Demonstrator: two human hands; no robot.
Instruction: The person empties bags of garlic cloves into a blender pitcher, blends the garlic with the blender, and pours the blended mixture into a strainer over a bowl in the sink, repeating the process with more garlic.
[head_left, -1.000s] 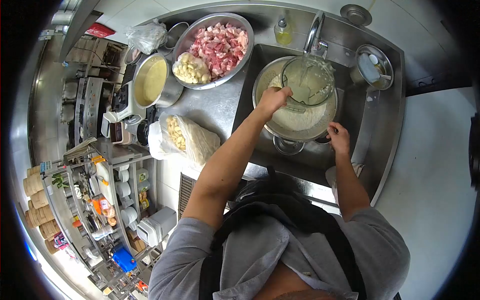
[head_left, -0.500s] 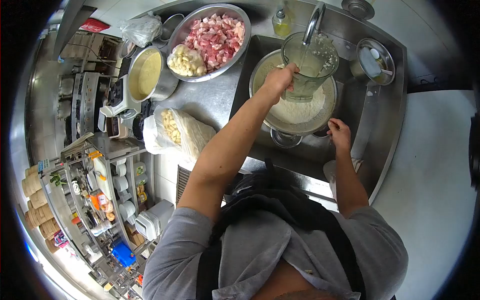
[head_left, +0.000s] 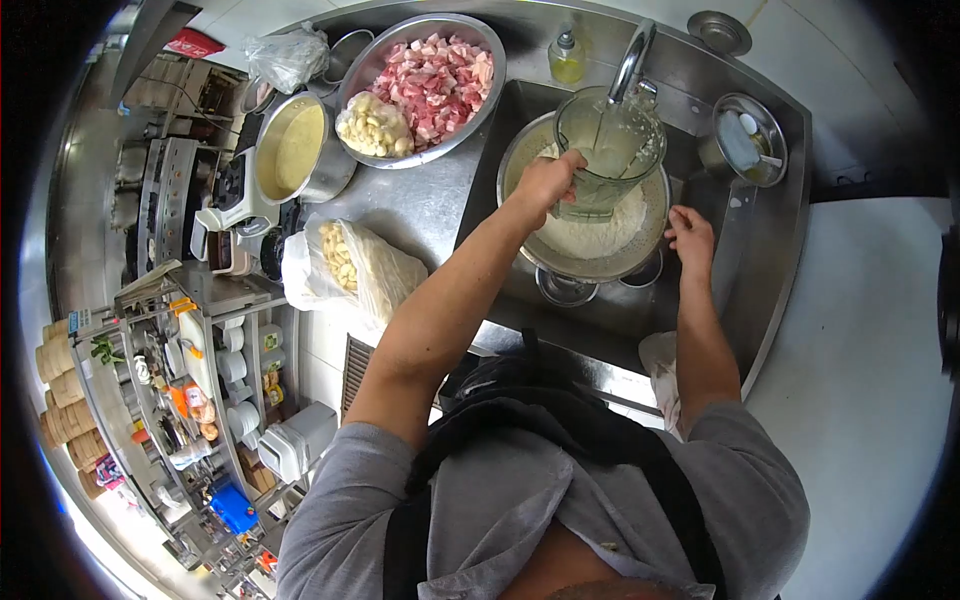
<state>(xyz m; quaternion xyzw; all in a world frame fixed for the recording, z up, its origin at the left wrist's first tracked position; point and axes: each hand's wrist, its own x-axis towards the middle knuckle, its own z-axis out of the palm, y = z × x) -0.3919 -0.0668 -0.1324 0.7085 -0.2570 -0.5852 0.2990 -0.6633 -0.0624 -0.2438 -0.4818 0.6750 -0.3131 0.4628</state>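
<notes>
My left hand [head_left: 550, 186] grips the side of a clear jug [head_left: 598, 185], whose mouth is under the faucet [head_left: 632, 62]. A thin stream of water runs into the jug, and pale bits cling to its inner wall. Beneath it, a large metal bowl [head_left: 560, 262] in the sink [head_left: 725, 215] holds a pale, whitish mix. My right hand [head_left: 690, 236] is beside the bowl's right rim with its fingers bent; whether a fingertip touches the rim is unclear.
Left of the sink stand a bowl of cut meat [head_left: 440, 95] with a bag of peeled cloves [head_left: 372, 128], a pot of yellowish liquid [head_left: 292, 150] and another clove bag [head_left: 355, 268]. A soap bottle [head_left: 567, 58] stands behind the sink; a metal pot [head_left: 748, 140] is at right.
The jug was tilted over the bowl, then came up under the faucet; it is now slightly lower and further left. My right hand has moved up along the bowl's right side.
</notes>
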